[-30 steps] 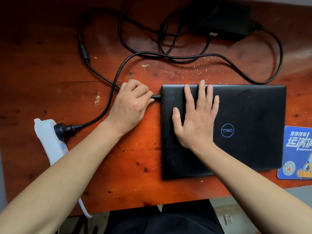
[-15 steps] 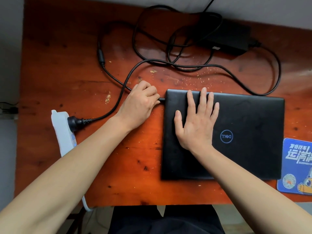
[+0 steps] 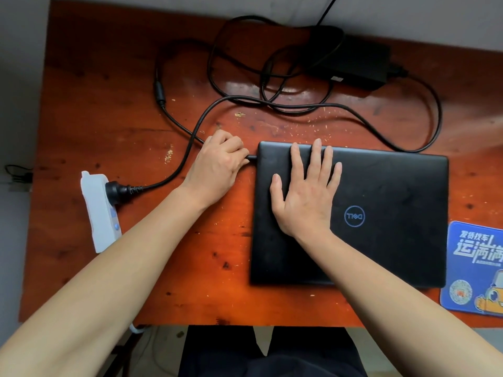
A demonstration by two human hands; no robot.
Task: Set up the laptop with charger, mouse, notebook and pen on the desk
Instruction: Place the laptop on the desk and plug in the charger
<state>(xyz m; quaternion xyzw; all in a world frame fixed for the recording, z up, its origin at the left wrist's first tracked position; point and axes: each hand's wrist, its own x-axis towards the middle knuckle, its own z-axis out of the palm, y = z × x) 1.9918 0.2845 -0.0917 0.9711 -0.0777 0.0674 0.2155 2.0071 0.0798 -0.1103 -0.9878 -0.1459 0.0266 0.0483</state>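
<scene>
Laptop (image 3: 386, 186), black, lid closed, lies flat on desk (image 3: 109, 126) under right hand (image 3: 306, 198). Right hand is open, palm down on left half of lid, fingers straight and spread, thumb out toward the left edge. Round logo sits just right of its wrist.

Left hand (image 3: 217, 170) is just beside laptop's left edge near the far corner, fingers curled round charger plug (image 3: 251, 158). A short black bit of plug shows between knuckles and laptop side, touching the edge. Cannot tell how deep it sits.

Thin cable (image 3: 159, 91) leaves from behind left hand, runs up the desk through an inline lump and loops over to charger brick (image 3: 353, 63), well beyond right hand at desk's back edge. Thick cable (image 3: 190, 148) leaves brick's right end, curves round past laptop's far edge, crosses beyond both hands and drops left of left hand to wall plug (image 3: 115, 190). Wall plug sits in white power strip (image 3: 99, 213), left of left forearm, near end hidden by forearm.

Blue mouse pad (image 3: 473, 268) with printed text and cartoon lies right of right forearm, at laptop's right edge. Cannot tell if they touch, and the pad is cut off by frame. Pale crumbs are scattered on desk beyond the hands. Dark trousers (image 3: 272, 355) show below desk's near edge between forearms
</scene>
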